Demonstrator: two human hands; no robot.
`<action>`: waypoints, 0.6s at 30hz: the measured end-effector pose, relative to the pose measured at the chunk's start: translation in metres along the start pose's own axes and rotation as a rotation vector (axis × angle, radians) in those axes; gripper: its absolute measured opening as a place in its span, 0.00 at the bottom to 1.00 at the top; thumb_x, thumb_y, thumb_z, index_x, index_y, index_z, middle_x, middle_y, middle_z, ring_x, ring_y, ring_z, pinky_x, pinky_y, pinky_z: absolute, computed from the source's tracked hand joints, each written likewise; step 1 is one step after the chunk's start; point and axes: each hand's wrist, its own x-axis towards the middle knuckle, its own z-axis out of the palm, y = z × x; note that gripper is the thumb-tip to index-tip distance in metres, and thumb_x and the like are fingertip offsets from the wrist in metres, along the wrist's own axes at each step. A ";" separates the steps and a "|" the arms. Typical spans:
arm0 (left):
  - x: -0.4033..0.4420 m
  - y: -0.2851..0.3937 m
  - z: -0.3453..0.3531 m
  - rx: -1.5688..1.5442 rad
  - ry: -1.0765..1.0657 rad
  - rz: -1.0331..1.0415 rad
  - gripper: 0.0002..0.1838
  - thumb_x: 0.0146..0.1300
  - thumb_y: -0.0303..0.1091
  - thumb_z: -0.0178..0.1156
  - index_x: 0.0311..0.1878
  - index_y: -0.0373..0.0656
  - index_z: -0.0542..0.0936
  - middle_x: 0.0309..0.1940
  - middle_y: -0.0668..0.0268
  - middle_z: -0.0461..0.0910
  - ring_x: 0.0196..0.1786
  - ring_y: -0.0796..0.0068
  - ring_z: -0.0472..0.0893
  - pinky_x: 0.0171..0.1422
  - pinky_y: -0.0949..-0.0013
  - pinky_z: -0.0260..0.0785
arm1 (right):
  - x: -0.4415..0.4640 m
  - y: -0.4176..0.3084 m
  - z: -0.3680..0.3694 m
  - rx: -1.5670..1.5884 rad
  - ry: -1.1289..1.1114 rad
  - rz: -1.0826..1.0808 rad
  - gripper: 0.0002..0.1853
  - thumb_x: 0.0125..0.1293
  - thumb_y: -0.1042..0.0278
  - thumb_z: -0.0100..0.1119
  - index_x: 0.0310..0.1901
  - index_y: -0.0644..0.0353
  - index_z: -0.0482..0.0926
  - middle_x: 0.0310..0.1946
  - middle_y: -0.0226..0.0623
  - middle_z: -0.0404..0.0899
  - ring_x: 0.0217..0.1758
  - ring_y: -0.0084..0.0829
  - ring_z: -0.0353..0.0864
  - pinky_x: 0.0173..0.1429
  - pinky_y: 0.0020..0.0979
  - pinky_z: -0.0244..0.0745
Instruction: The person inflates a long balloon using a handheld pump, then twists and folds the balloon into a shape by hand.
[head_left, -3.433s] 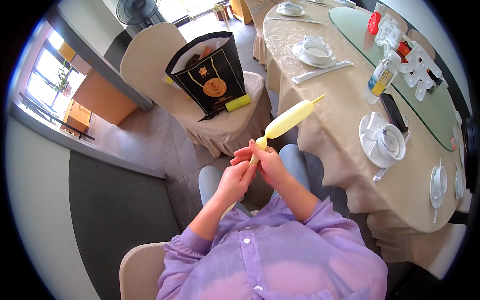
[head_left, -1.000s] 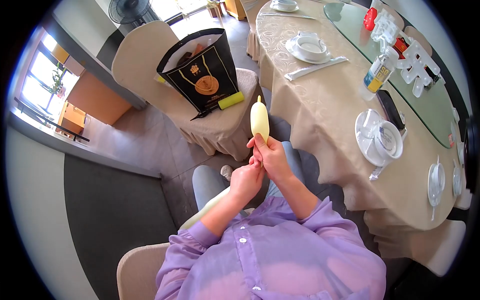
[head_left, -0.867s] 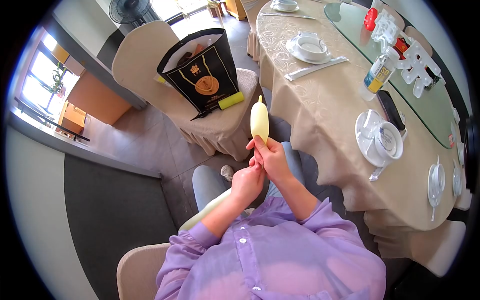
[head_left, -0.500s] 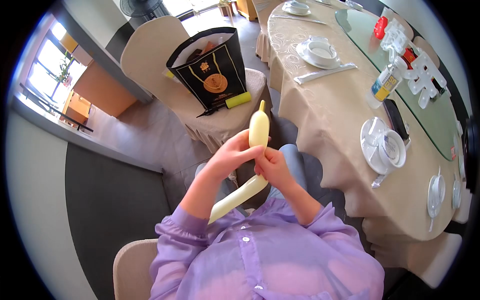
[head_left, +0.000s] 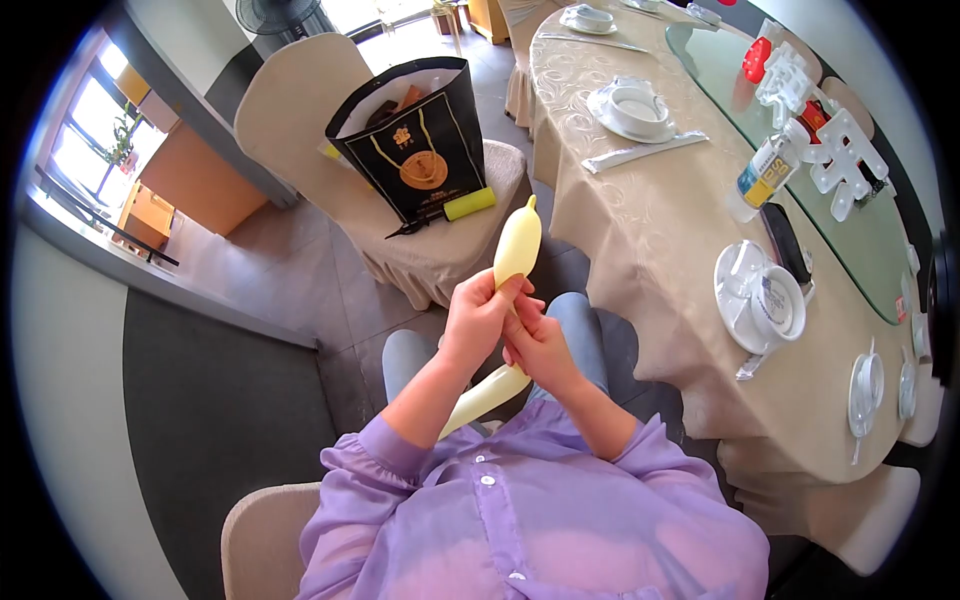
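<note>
A long pale-yellow modelling balloon (head_left: 519, 242) is in both hands, its tapered tip pointing up and away from me. My left hand (head_left: 480, 315) is wrapped round it just below the upper section. Right beside it, my right hand (head_left: 540, 345) is closed on the balloon's middle, the two hands touching. Below them the rest of the balloon runs down to the left over my lap, and its far end is hidden behind my left forearm. The fingers cover the place where the balloon is gripped.
A chair (head_left: 300, 100) ahead bears a black gift bag (head_left: 410, 150) and a yellow-green hand pump (head_left: 468, 204). To the right, a round table (head_left: 640, 235) carries wrapped tableware (head_left: 765, 300), a bottle (head_left: 768, 170), a dark case (head_left: 788, 243) and white plastic pieces (head_left: 845, 160) on a glass turntable.
My left hand has slid down the balloon, closer to my right hand. The balloon's upper section now leans slightly right, and its thin nipple-like tip looks shorter.
</note>
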 end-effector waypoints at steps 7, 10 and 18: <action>0.005 -0.005 -0.007 -0.033 -0.034 0.133 0.09 0.66 0.31 0.49 0.36 0.36 0.75 0.19 0.71 0.72 0.19 0.86 0.67 0.27 0.80 0.61 | 0.008 -0.014 -0.020 -0.042 -0.163 -0.020 0.12 0.65 0.65 0.53 0.42 0.66 0.77 0.29 0.27 0.75 0.33 0.16 0.74 0.41 0.18 0.69; 0.001 0.002 -0.009 0.125 0.036 0.086 0.10 0.67 0.32 0.48 0.36 0.36 0.75 0.16 0.75 0.67 0.20 0.87 0.67 0.26 0.81 0.61 | 0.015 -0.036 -0.027 0.050 -0.022 -0.081 0.19 0.65 0.67 0.53 0.55 0.67 0.68 0.42 0.33 0.76 0.46 0.20 0.73 0.51 0.21 0.66; -0.011 -0.015 0.009 0.561 0.084 0.375 0.06 0.62 0.24 0.49 0.33 0.35 0.74 0.17 0.67 0.72 0.21 0.81 0.69 0.25 0.74 0.61 | 0.032 -0.034 0.000 0.073 0.076 -0.234 0.16 0.67 0.59 0.49 0.43 0.67 0.72 0.29 0.41 0.80 0.35 0.25 0.79 0.42 0.24 0.73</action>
